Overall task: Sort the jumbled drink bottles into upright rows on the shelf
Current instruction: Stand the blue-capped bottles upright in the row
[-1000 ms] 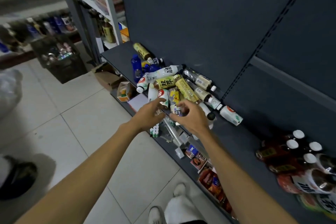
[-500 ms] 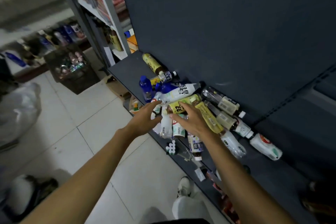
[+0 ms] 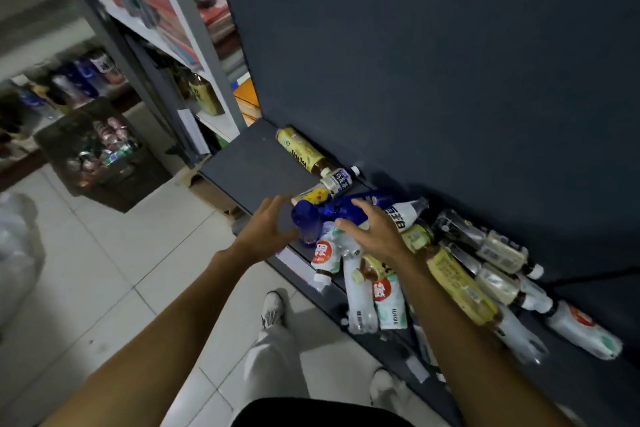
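Near the middle of the frame both hands reach into the pile of drink bottles lying jumbled on the dark shelf. The left hand is spread, fingers apart, just beside the upright blue bottle at the shelf's front edge; whether it touches the bottle I cannot tell. The right hand lies fingers relaxed and apart over a second blue bottle lying on its side, holding nothing that shows. Right of it, tea bottles with yellow labels and white bottles with red-and-green labels lie flat in a heap running to the lower right; one more yellow-labelled bottle lies against the back panel above. The sorting looks barely begun: only the one blue bottle stands. The step in hand seems to be choosing the next bottle from the pile. The next move calls for closing fingers round one bottle, lifting it free of its neighbours and standing it on the bare shelf at centre left without toppling the standing one
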